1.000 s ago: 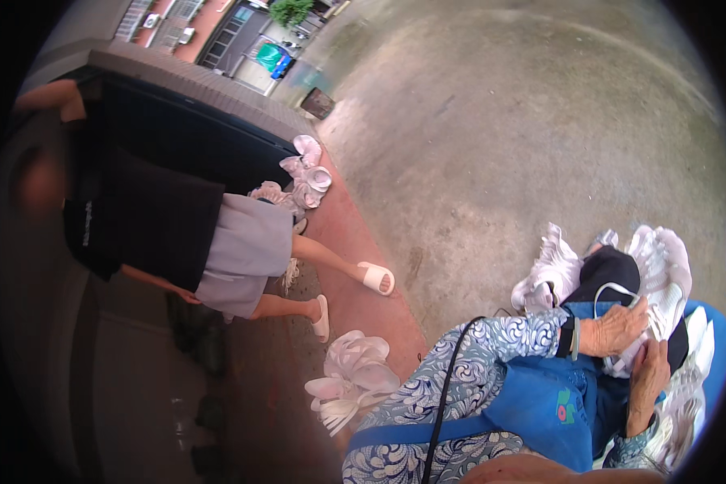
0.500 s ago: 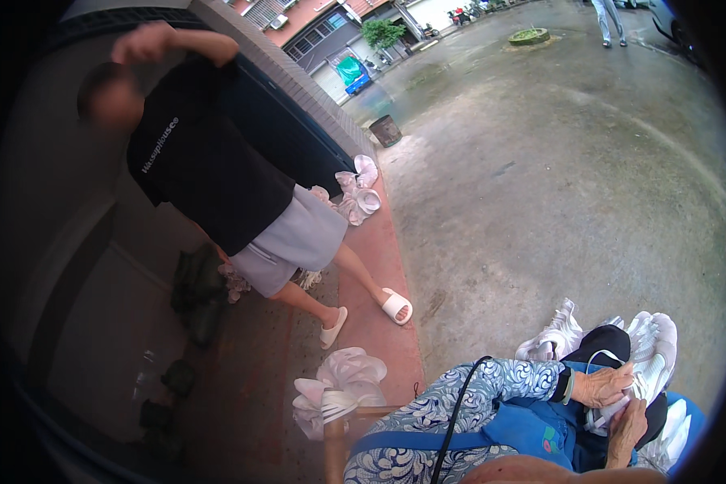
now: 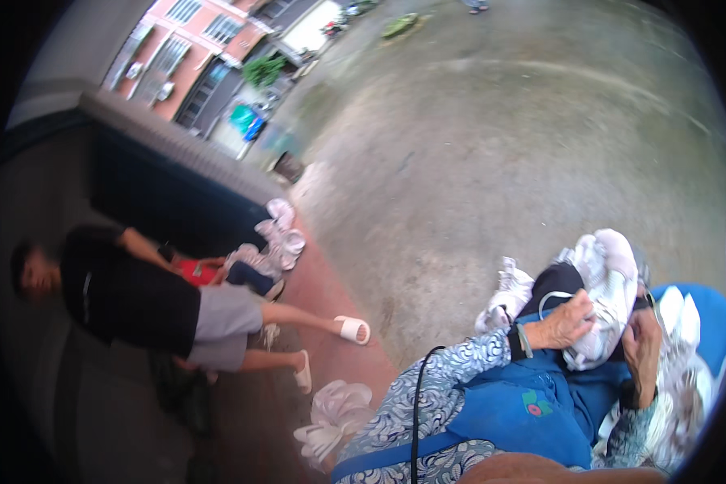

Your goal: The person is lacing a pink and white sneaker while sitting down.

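A white sneaker [image 3: 617,302] rests on my lap with its toe pointing away. My left hand [image 3: 561,321] lies against its near left side, thumb and fingers pinched on a white shoelace [image 3: 547,300] that loops out to the left. On the sneaker's right side is my right hand [image 3: 643,343], raised slightly apart from it with fingers curled; what they hold, if anything, is too small to make out. My lap is covered by a blue apron [image 3: 532,423]. Beyond my left knee lies another pale shoe [image 3: 508,294].
White shoe parts [image 3: 678,363] are heaped at my right beside a blue surface [image 3: 714,319]. Pale bundled pieces [image 3: 339,411] sit at my left, with more pale bundles [image 3: 282,238] by the wall. A person in black [image 3: 129,286] stands at left; someone in red [image 3: 194,270] is behind.
The view has swung right and tilted. My right hand has moved from under the sneaker's near end to its right side. The standing person has lowered their raised arm.
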`<state>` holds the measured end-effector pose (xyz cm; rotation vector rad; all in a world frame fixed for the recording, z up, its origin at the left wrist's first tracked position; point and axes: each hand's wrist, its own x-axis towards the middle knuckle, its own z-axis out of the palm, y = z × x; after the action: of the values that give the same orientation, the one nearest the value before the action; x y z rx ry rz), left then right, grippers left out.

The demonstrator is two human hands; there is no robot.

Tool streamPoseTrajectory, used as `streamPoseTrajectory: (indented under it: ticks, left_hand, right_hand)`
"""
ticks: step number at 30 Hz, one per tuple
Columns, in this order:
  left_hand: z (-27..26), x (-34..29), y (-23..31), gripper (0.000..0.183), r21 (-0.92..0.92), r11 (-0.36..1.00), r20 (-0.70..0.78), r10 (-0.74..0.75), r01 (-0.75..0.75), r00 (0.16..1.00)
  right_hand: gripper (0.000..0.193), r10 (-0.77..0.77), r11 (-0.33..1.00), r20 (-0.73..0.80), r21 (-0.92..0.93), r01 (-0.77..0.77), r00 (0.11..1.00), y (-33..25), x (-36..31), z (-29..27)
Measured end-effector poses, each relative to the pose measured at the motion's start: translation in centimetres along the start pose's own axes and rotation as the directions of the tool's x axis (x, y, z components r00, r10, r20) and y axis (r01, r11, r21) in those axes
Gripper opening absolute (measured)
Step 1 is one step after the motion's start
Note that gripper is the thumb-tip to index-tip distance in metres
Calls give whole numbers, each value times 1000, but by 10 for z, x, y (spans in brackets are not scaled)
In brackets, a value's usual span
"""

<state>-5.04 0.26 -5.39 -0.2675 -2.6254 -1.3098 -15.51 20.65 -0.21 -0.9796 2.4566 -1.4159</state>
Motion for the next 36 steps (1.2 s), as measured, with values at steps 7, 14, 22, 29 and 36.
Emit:
streamPoseTrajectory:
  ticks: [7, 14, 22, 29, 36]
  left_hand:
    - [-13, 7, 10, 19, -91, 995, 102, -34, 44, 994]
    - [-17, 14, 14, 17, -92, 994, 36, -50, 53, 998]
    - [-38, -6, -5, 26, -682, 638, -199, -632, 357, 749]
    - [-70, -13, -14, 29, -700, 642, -275, -646, 312, 712]
    - [-79, -20, -25, 28, -630, 714, -415, -641, 305, 646]
  right_hand:
    - [8, -62, 958, 49, 284, 45, 997, -11, 6, 16]
    - [14, 80, 908, 295, 372, -191, 952, -31, 10, 19]
    - [10, 306, 275, 30, 954, -118, 952, 36, -3, -55]
    - [13, 449, 76, -380, 918, 389, 809, 112, -80, -177]
    - [19, 661, 403, -532, 846, 348, 529, 151, -137, -215]
